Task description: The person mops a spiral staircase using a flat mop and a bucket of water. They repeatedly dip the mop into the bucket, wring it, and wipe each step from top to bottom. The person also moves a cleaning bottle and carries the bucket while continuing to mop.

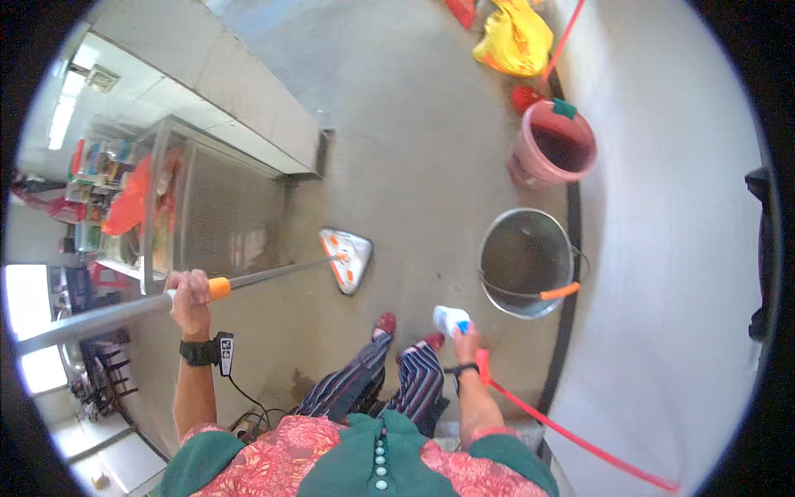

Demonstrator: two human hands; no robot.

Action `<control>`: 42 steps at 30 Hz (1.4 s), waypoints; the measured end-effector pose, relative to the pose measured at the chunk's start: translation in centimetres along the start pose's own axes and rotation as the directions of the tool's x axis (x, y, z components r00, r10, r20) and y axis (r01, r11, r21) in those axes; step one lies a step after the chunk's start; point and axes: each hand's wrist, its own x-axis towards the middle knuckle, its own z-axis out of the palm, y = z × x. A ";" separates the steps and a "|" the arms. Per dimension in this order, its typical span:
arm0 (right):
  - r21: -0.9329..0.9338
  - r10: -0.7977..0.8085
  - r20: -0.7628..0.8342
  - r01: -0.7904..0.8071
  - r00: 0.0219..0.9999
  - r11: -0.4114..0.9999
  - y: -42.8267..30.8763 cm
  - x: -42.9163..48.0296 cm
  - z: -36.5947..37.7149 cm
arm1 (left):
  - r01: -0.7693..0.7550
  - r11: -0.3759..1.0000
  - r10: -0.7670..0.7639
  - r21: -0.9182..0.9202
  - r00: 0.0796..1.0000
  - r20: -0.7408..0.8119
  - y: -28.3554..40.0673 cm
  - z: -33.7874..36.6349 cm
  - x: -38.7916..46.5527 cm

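My left hand (189,295) is closed around the metal pole (118,315) of a flat mop, just behind its orange collar. The triangular white mop head (348,259) with orange parts lies on the floor ahead of my feet. In my right hand (467,343) is a white plastic bottle (448,319) with a blue part at the hand; it is tilted, and its writing cannot be read. Right of the bottle stands a metal bucket (526,264) with an orange grip on its wire handle; its inside looks dark.
A pink plastic bucket (528,149) stands beyond the metal one, near the right wall. Farther up lies a yellow bag (517,38). A red pole (577,438) slants at lower right. At left are a metal-framed cabinet (230,205) and a cable (248,397).
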 end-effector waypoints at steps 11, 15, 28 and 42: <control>-0.025 -0.502 0.173 0.514 0.847 0.858 -21.7 12.0 -0.1 | 0.007 0.960 0.034 0.279 0.990 -0.139 2.4 -2.9 -5.5; -0.084 -0.509 0.232 0.539 0.829 0.838 -25.0 20.6 1.9 | 0.166 0.919 -0.003 0.358 0.910 -0.414 2.2 -1.8 -5.3; -0.189 -0.393 0.315 0.463 0.864 0.866 -23.5 41.7 12.8 | 0.214 0.884 0.148 0.416 0.716 -0.682 -0.8 3.2 -2.0; -0.204 -0.214 0.326 0.290 0.921 0.935 -17.6 44.9 16.1 | 0.266 0.901 0.004 0.342 0.785 -0.619 -1.4 4.6 -0.3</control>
